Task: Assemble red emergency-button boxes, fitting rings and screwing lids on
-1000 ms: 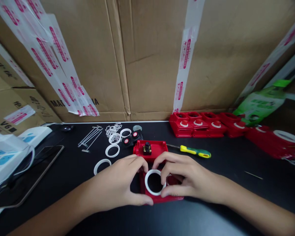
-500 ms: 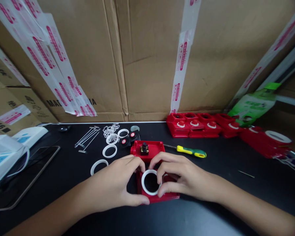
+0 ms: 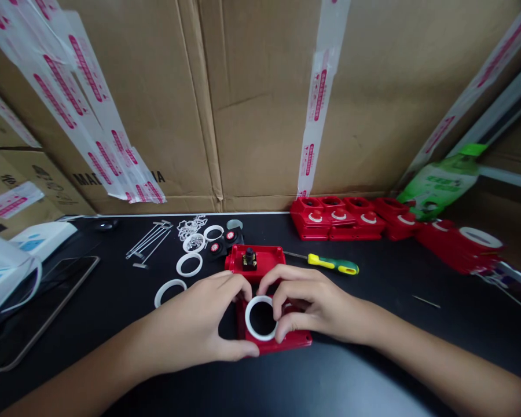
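Note:
A red plastic housing piece point(image 3: 286, 343) lies on the black table in front of me, with a white ring point(image 3: 248, 324) over its round opening. My left hand point(image 3: 211, 315) grips the housing's left end, thumb at the near edge and fingers at the far edge. The fingers of my right hand point(image 3: 310, 301) are curled over the right side of the white ring, pinching it, and they hide part of the housing. Just beyond stands an open red box point(image 3: 267, 260) holding a small black switch point(image 3: 249, 259).
Several loose white rings point(image 3: 189, 264), black buttons point(image 3: 230, 236) and metal T-shaped rods point(image 3: 151, 243) lie to the left. A yellow-green screwdriver point(image 3: 332, 264) is beyond my right hand. Red housings point(image 3: 338, 223) and a green bottle point(image 3: 443, 185) stand back right; a phone point(image 3: 47, 313) lies left.
The whole view has shifted slightly, so everything sits a little further left and up. Both hands keep nearly the same hold on the housing and the white ring.

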`<state>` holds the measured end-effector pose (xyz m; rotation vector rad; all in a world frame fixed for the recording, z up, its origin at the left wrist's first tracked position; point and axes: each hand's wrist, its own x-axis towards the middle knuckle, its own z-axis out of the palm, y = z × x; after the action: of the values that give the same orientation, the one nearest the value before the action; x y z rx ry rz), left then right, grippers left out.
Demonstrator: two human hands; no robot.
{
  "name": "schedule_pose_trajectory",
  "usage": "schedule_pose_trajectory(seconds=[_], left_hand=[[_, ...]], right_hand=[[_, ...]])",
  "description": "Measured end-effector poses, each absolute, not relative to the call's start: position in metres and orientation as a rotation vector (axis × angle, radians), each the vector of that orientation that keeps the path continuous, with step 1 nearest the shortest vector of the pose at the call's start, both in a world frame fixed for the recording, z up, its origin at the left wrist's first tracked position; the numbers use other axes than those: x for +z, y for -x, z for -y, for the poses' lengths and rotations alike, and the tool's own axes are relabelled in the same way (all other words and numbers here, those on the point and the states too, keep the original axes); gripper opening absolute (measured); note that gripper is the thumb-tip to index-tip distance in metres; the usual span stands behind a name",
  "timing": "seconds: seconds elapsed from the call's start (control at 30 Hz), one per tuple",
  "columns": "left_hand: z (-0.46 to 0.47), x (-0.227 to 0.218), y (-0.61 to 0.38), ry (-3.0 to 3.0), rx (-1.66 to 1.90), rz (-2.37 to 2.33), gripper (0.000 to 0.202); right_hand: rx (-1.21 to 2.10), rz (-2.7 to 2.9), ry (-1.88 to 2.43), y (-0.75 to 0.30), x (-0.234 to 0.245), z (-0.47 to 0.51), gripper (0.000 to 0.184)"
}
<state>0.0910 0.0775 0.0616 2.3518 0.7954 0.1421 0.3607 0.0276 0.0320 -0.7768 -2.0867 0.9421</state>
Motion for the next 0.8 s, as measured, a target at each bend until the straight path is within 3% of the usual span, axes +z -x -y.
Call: schedule_pose_trajectory(seconds=[0.43, 0.8], left_hand=[[-0.077, 0.062, -0.09, -2.376, 0.204, -0.766, 0.046], [-0.074, 0.064, -0.092, -2.394, 0.224, -0.755, 0.035]], right_hand=[[0.954, 2.056, 0.735, -0.361, 0.026, -0.03, 0.029], [0.92, 2.125, 0.835, -0.361, 0.038, -0.025, 0.023]])
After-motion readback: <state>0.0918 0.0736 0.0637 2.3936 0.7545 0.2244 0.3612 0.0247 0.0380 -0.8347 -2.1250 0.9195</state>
